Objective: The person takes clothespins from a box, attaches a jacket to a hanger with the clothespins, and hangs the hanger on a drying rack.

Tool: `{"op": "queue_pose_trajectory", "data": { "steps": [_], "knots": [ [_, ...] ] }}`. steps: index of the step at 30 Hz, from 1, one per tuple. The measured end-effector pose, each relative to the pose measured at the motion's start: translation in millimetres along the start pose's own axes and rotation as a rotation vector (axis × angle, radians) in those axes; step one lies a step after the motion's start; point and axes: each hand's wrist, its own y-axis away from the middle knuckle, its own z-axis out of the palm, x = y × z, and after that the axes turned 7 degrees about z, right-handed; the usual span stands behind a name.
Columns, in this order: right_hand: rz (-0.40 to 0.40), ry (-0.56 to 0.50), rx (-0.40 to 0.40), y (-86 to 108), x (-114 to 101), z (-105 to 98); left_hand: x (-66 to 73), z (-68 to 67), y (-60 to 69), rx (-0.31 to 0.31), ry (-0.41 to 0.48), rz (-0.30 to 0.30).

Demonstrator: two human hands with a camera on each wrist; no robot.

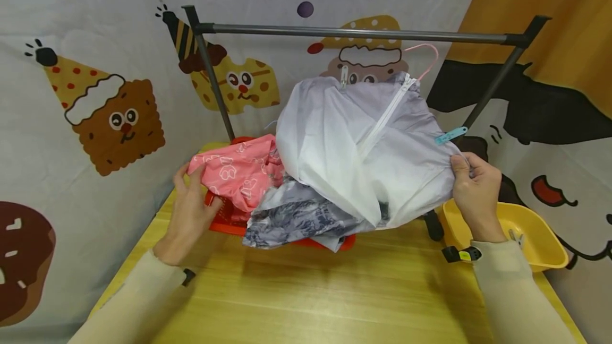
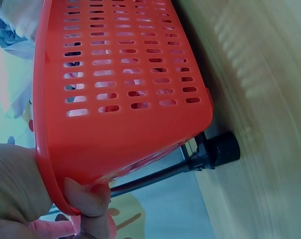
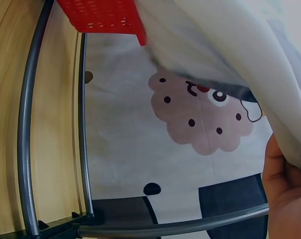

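Note:
In the head view, my left hand (image 1: 187, 211) has its fingers on the left end of a pink patterned cloth (image 1: 239, 174), at the corner of a red basket (image 2: 125, 129). Whether it also grips the rim is unclear. My right hand (image 1: 475, 190) pinches the right edge of a pale grey-and-white zipped garment (image 1: 325, 137). A pink hanger hook (image 1: 432, 60) sticks up from it, below the rail. A white clothespin (image 1: 343, 77) and a blue clothespin (image 1: 451, 136) sit on the garment. Grey printed cloth (image 1: 296, 216) hangs below it over the basket.
A dark metal rack (image 1: 354, 32) stands on the wooden table (image 1: 325, 296) behind the basket. To the right, a yellow tray (image 1: 545, 238) holds a clothespin. A cartoon-printed curtain (image 1: 119, 200) covers the background.

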Motion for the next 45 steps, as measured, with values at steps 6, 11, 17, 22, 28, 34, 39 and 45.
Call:
{"op": "queue_pose_trajectory", "data": {
  "steps": [6,11,17,22,28,34,39,45],
  "knots": [
    [0.035,0.008,0.018,-0.4,2,0,0.4,-6.0,1.7,-0.005,-0.015,-0.021],
    [0.046,0.012,0.034,-0.9,4,0,0.3,-9.6,3.9,0.026,-0.014,-0.004],
    [0.063,0.017,0.047,-0.8,3,0,-2.9,-11.8,6.9,0.058,-0.027,0.021],
    [0.083,0.019,0.051,0.6,-6,0,-2.6,-14.8,11.6,0.071,-0.03,0.021],
    [0.101,0.01,0.052,-1.6,-5,0,-5.1,-20.7,19.1,0.045,-0.034,-0.065],
    [0.11,-0.002,0.027,-4.2,1,2,-15.8,-24.9,25.4,0.039,-0.054,-0.118],
    [0.121,0.004,0.018,-4.5,1,5,-20.8,-28.0,25.4,0.028,-0.071,-0.128],
    [0.14,-0.018,0.014,-4.7,2,8,-18.8,-31.5,21.2,-0.048,-0.095,-0.139]
  ]
}}
